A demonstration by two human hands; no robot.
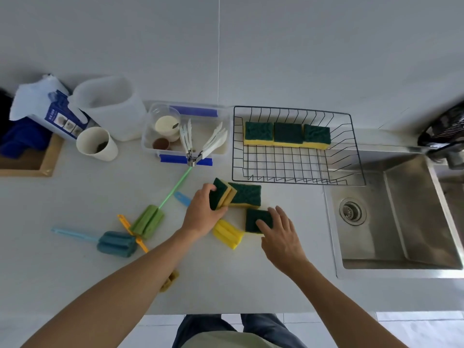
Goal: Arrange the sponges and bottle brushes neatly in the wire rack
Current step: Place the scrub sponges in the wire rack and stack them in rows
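The black wire rack [296,172] stands on the counter with three green-and-yellow sponges [287,134] in a row along its back. My left hand [202,212] grips a tilted sponge [219,195] that leans on another sponge [246,194] lying flat. My right hand [281,233] rests its fingers on a third loose sponge [257,218]. A yellow brush head [228,234] lies between my hands. A green bottle brush [148,221], a blue one [116,243] and an orange-handled one [125,223] lie to the left.
A steel sink [401,217] lies right of the rack. A clear tub [185,136] with cups and white utensils sits left of the rack. A white cup [96,144], a jug [110,106] and a blue box [62,114] stand at the back left.
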